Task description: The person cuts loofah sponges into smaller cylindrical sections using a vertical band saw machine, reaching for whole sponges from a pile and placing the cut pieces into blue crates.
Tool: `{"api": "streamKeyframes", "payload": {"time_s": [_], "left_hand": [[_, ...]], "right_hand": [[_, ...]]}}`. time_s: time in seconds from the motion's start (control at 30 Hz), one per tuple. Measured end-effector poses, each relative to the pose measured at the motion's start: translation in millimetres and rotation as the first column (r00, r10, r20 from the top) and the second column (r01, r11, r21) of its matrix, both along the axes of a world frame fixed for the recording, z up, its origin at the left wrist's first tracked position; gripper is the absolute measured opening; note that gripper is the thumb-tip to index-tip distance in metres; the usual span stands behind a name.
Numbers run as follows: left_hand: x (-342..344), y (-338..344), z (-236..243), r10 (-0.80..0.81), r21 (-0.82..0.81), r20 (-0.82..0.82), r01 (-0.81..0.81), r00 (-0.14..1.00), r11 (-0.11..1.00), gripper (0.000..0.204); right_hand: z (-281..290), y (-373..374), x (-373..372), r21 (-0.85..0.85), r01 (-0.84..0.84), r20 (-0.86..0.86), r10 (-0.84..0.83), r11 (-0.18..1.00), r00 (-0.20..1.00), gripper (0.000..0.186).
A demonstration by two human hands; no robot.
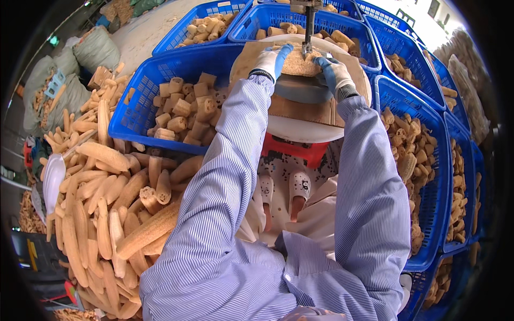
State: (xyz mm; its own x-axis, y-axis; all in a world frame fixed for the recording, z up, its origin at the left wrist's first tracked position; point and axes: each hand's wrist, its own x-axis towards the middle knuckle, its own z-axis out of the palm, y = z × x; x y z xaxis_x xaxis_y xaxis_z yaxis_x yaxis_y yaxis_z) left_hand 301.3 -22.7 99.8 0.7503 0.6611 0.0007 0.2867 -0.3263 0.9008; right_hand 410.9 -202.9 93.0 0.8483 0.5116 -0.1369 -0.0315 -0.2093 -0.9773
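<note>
A tan dried loofah (296,64) lies crosswise at a narrow upright saw blade (310,27) with a metal guide. My left hand (273,61), in a white and blue glove, grips the loofah's left part, fingers stretched along its top. At its right end, my right hand (335,73) in a matching glove holds it, thumb and fingers close to the blade. Both hands are over a round white table (284,128) with cardboard (308,109) on it. Whether the blade is inside the loofah I cannot tell.
Uncut loofahs (101,208) are heaped at my left. A blue crate (134,101) of cut loofah pieces (184,109) stands beside the table. More blue crates (423,112) with pieces line the far side and right. A red stool-like base (300,150) is underneath, near my feet.
</note>
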Motion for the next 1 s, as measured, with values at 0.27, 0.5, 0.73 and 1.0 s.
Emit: {"api": "streamKeyframes", "payload": {"time_s": [0.27, 0.5, 0.73, 1.0], "left_hand": [[7, 12, -3, 0.029, 0.141, -0.011, -0.027, 1.000, 0.990, 0.073], [-74, 20, -10, -0.050, -0.648, 0.480, 0.392, 0.876, 0.653, 0.055], [-208, 32, -40, 0.112, -0.697, 0.672, 0.574, 0.732, 0.430, 0.055], [-309, 91, -44, 0.565, -0.778, 0.585, 0.204, 0.582, 0.594, 0.098]], "right_hand": [[9, 11, 3, 0.130, 0.001, -0.074, 0.009, 0.992, 0.997, 0.046], [-21, -55, 36, 0.539, 0.033, -0.424, 0.237, 0.842, 0.874, 0.022], [-63, -258, -7, 0.594, -0.361, 0.243, 0.267, 0.719, 0.933, 0.030], [-125, -469, 32, 0.787, 0.602, -0.616, 0.236, 0.134, 0.752, 0.036]]}}
